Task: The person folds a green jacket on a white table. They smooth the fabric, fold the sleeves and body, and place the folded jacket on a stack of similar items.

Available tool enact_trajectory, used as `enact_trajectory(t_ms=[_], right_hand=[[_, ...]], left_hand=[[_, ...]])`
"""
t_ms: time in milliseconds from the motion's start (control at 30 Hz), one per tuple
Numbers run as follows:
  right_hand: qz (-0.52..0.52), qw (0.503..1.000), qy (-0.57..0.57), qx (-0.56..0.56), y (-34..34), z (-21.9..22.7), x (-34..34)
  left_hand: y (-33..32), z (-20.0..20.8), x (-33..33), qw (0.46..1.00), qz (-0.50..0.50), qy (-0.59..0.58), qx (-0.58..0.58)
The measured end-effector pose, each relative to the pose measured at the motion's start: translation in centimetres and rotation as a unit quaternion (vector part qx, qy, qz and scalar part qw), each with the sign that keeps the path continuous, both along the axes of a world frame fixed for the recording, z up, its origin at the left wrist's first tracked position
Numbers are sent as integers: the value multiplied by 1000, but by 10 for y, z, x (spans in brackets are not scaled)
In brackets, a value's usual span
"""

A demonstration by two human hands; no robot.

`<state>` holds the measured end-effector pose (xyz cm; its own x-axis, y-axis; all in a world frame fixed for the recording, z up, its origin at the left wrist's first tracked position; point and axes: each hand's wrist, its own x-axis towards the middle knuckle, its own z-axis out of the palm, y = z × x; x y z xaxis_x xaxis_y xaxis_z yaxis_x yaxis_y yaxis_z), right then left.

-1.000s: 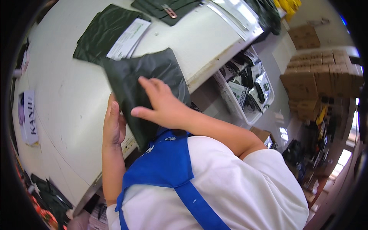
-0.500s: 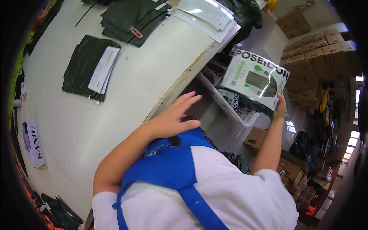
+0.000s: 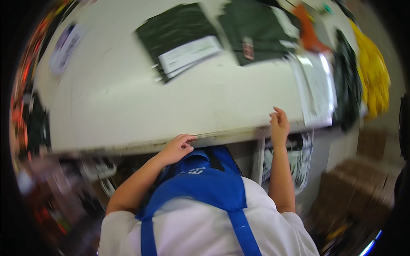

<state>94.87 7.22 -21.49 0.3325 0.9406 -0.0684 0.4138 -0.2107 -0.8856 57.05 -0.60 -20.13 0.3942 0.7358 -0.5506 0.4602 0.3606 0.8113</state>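
My left hand (image 3: 176, 149) is at the table's front edge, in front of the blue apron (image 3: 192, 187), its fingers loosely bent and nothing seen in them. Farther right, my right hand (image 3: 279, 123) is raised over the same edge, empty, with its fingers slightly curled and apart. Ahead on the white table (image 3: 128, 111) lies a folded dark green fabric piece (image 3: 175, 25) with white paper sheets (image 3: 190, 54) on it. Beside it, to the right, is a stack of dark green folded pieces (image 3: 256, 25) bearing a small pink tool (image 3: 247, 48), blurred by motion.
Paper sheets in clear plastic (image 3: 314, 85) lie at the table's right end, beside dark green bundled material (image 3: 347, 85) and yellow material (image 3: 373, 68). Below the edge, near my right forearm, a white basket (image 3: 304, 170) holds printed packages. Brown cartons (image 3: 354, 187) stand on the right.
My right hand has let go of the printed package it held over the basket and is back at the table edge. My view has turned toward the table, and my left hand's fingers have curled more.
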Motion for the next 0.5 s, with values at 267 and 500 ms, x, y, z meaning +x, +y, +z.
enact_trajectory(t_ms=[267, 500], right_hand=[[525, 845, -102, -14, 64, -2, -245], [618, 744, -255, 6, 34, -55, -330]], left_hand=[[-170, -72, -92, 852, 497, 107, 122], [-391, -135, -170, 546, 579, 571, -200]])
